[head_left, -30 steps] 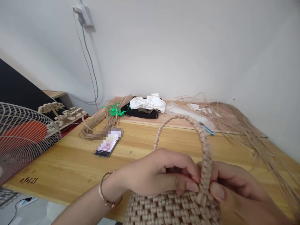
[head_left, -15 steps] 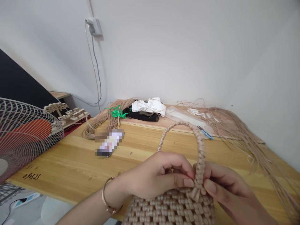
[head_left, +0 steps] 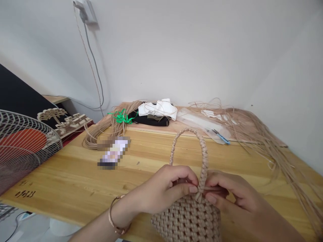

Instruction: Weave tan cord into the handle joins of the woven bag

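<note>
A tan woven basket bag point(head_left: 188, 218) hangs or rests at the table's front edge, its underside out of view. Its braided handle point(head_left: 204, 153) arches upward. At the handle's right base, my left hand point(head_left: 168, 188) pinches the braid between thumb and forefinger. On the other side my right hand point(head_left: 234, 196) is closed on a thin tan strand point(head_left: 213, 189) that runs out sideways from the handle base. Just below the fingers, short strand ends lie over the bag's rim. A bracelet point(head_left: 111, 215) circles my left wrist.
On the wooden table point(head_left: 75, 174) lie a blurred phone point(head_left: 114, 151), a strand coil point(head_left: 97, 134) with green ties point(head_left: 123, 116), a black pouch point(head_left: 151, 120) under white paper point(head_left: 164, 108), blue-handled snips point(head_left: 222, 137) and loose strands point(head_left: 275, 158). A fan point(head_left: 25, 144) stands left.
The bag and both hands have shifted left in view, and the bag appears tilted differently. A strand now shows stretched from the handle base to my right hand.
</note>
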Motion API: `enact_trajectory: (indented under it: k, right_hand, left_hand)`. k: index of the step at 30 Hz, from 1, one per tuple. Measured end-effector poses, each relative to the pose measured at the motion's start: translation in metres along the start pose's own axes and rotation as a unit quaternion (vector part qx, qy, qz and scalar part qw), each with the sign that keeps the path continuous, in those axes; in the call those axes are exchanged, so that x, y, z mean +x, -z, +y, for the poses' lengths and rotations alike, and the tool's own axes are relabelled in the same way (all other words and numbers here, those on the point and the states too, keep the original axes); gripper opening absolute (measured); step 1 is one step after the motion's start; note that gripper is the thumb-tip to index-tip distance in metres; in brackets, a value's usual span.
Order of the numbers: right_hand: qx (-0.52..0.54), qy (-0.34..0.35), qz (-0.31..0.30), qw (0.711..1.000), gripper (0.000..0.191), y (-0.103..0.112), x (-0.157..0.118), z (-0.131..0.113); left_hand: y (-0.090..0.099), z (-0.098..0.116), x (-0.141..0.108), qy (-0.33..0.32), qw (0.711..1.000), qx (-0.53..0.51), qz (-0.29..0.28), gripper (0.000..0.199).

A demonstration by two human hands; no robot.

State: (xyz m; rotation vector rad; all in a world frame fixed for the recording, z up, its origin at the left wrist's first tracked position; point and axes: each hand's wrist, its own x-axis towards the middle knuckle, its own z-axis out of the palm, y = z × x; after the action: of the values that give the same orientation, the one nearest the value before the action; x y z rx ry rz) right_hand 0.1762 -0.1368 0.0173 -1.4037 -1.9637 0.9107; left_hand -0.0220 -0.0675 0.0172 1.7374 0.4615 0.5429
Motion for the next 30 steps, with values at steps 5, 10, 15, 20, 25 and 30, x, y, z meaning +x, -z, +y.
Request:
enact_trajectory:
  k: [5, 10, 15, 20, 25, 30]
  right_hand:
    - [0.054, -0.035, -0.02, 0.998, 0.02, -0.003, 0.003, 0.006]
    - [0.145, -0.019, -0.014, 0.989, 0.027, -0.004, 0.015, 0.025]
    - [0.276, -0.023, 0.014, 0.961, 0.036, -0.02, 0.034, 0.061]
    - [0.365, -0.042, 0.005, 0.93, 0.025, -0.045, 0.046, 0.097]
    - [0.41, -0.092, 0.008, 0.908, 0.025, -0.06, 0.047, 0.114]
    - [0.421, -0.119, 0.007, 0.899, 0.024, -0.065, 0.048, 0.115]
  left_hand:
    - [0.001, -0.005, 0.007, -0.011, 0.998, 0.058, -0.001, 0.009]
    - [0.005, -0.014, 0.016, -0.043, 0.996, 0.076, 0.008, 0.008]
    - [0.007, -0.024, 0.028, 0.117, 0.991, -0.054, 0.026, 0.007]
    - [0.015, -0.041, 0.04, 0.213, 0.973, -0.094, 0.006, 0.009]
    - [0.021, -0.064, 0.047, 0.233, 0.966, -0.11, -0.006, 0.007]
    - [0.025, -0.081, 0.051, 0.249, 0.954, -0.16, -0.047, 0.007]
